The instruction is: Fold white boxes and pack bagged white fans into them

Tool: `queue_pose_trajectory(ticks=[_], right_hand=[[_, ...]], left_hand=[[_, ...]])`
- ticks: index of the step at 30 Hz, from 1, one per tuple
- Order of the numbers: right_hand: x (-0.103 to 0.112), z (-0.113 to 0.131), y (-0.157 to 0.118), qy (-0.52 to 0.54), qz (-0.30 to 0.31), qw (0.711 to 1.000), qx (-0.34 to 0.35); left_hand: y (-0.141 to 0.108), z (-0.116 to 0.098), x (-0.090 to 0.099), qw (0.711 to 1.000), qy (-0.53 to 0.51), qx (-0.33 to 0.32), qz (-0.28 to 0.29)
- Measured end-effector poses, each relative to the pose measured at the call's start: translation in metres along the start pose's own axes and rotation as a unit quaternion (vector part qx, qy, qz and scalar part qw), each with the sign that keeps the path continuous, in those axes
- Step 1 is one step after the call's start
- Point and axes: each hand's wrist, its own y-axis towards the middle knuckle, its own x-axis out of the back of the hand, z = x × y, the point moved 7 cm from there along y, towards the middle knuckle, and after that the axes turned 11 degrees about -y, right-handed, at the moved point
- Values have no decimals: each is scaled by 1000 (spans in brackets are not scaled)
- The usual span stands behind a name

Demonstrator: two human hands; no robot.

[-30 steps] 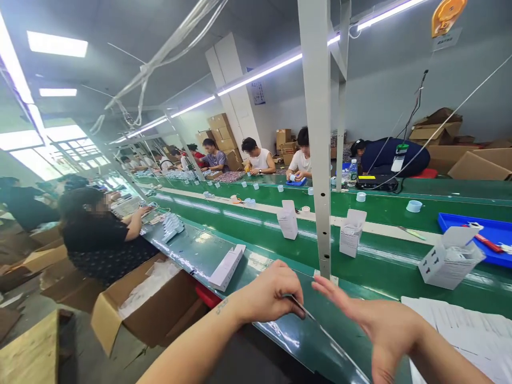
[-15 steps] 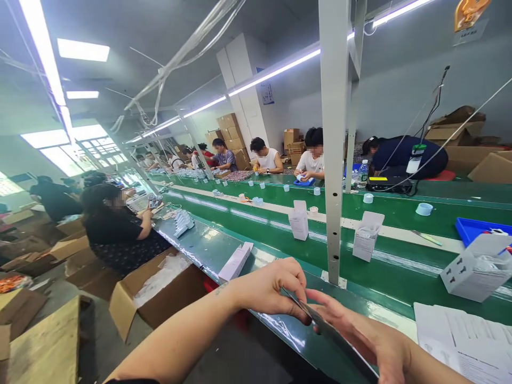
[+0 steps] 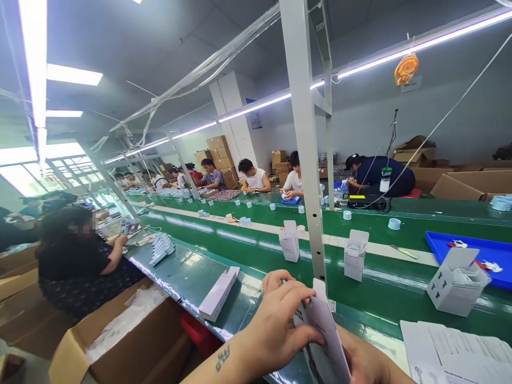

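Left-hand fingers clamp a white, printed, flat-sided cardboard carton at lower centre-right, the right hand behind it, finger closure indeterminable; uneven thumb pressure could crease its panel.

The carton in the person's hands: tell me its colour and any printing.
The carton is white with dark printing on one panel, seen best in the head view.

A post blocks ahead; room opens beside the long carton.
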Motion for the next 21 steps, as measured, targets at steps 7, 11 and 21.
queue_pose_trajectory(ticks=[7,11,21], right_hand=[[9,6,-4,13,-44,999,11],[12,4,-18,-95,-56,993,-51],[53,9,-60,-255,-202,937,-125]], left_hand=[[3,-2,4,994,-89,62,15],[9,-7,-6,954,-141,122,234],[11,55,7,882,-430,190,44]])
